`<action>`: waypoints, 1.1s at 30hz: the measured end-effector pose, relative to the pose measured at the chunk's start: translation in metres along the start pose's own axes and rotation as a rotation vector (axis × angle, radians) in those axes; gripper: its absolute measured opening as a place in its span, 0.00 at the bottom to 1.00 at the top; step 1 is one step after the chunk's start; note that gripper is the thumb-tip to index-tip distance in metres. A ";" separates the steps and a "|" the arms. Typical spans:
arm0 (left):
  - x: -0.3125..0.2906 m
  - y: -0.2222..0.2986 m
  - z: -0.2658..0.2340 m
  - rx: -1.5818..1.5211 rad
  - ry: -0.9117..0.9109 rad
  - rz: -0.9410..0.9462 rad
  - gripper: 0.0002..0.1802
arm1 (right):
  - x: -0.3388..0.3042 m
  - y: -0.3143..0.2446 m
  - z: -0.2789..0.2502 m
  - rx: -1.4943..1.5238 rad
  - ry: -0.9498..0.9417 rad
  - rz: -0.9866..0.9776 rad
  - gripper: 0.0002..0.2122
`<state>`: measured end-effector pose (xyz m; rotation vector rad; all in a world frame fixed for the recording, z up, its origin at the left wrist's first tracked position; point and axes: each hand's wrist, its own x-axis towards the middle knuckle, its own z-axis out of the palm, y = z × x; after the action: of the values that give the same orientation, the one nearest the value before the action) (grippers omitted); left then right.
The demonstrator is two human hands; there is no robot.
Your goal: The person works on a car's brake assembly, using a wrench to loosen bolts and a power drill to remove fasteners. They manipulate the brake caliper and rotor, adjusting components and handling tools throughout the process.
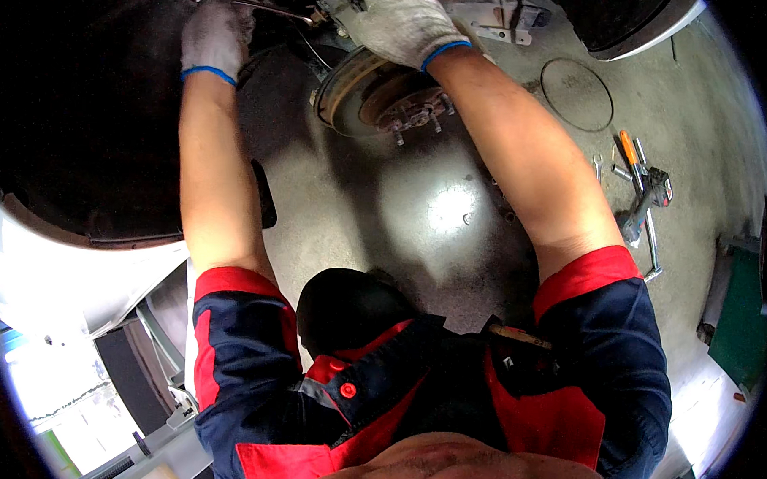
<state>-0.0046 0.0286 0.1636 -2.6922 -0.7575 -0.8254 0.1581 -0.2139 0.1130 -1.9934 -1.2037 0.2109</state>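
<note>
Both my hands wear grey knit gloves with blue cuffs and reach up into a car's wheel well. My left hand [212,27] is closed around a slim metal wrench [277,10] that points right toward the brake parts. My right hand [399,22] rests on the parts just above a rusty brake disc [359,91] with bare wheel studs [417,118]. What the right hand's fingers grip is hidden behind the glove. The wheel is off.
The white car body and dark wheel arch [81,187] fill the left. On the concrete floor at right lie a cordless power tool [651,194], an orange-handled screwdriver [630,151], wrenches and a round floor cover [576,94]. A green object [744,320] stands far right.
</note>
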 end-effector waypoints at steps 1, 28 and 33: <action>0.012 -0.021 0.002 -0.634 -0.026 -0.398 0.23 | -0.002 -0.007 0.000 0.009 -0.010 -0.007 0.30; -0.115 0.131 0.001 -1.083 0.128 -0.446 0.25 | 0.004 0.011 0.003 0.003 0.019 -0.010 0.30; -0.149 0.128 0.009 -0.744 0.164 -0.072 0.15 | -0.001 -0.002 0.003 0.009 0.004 -0.022 0.30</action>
<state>-0.0377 -0.1367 0.0626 -3.1569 -0.5887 -1.5845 0.1553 -0.2123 0.1119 -1.9710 -1.2203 0.2009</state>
